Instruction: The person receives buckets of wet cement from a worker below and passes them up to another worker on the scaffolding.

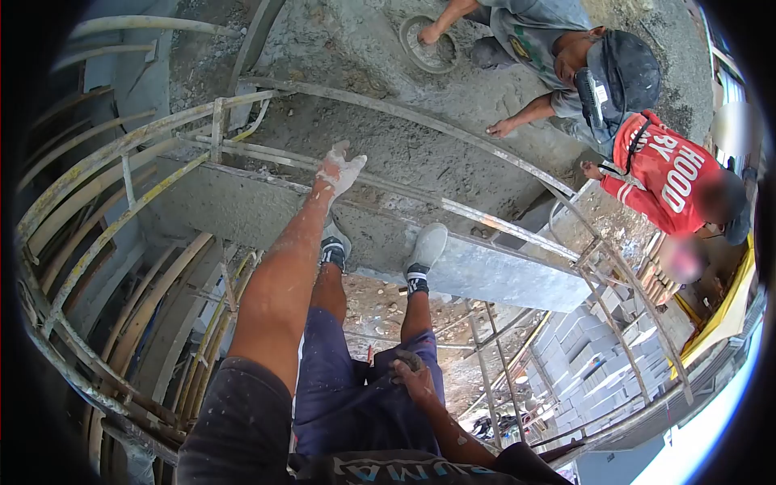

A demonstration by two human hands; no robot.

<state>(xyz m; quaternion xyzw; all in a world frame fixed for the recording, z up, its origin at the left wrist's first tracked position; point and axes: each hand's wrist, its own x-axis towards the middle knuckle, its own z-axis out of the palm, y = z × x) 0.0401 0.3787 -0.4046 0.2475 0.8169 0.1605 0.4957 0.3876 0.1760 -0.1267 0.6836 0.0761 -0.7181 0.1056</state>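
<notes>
My left arm stretches forward, and my left hand (343, 168), coated in pale cement, is over a metal scaffold rail (396, 191) with its fingers apart. The rail passes behind it in this view. Close against my dark blue shorts (356, 412), my right hand (414, 378) has curled fingers around a small dark grey patch that I cannot make out. My feet, in grey-toed shoes (427, 245), stand on a cement-smeared plank (517, 271). Beyond the rail spreads rough grey wet cement (364, 137).
A co-worker in a dark cap (633, 74) reaches one hand into a round basin (443, 61). Another person in a red shirt (659, 174) is at the right. Curved scaffold bars (121, 153) fill the left. Grey blocks (582, 347) are stacked below at the lower right, past the plank's edge.
</notes>
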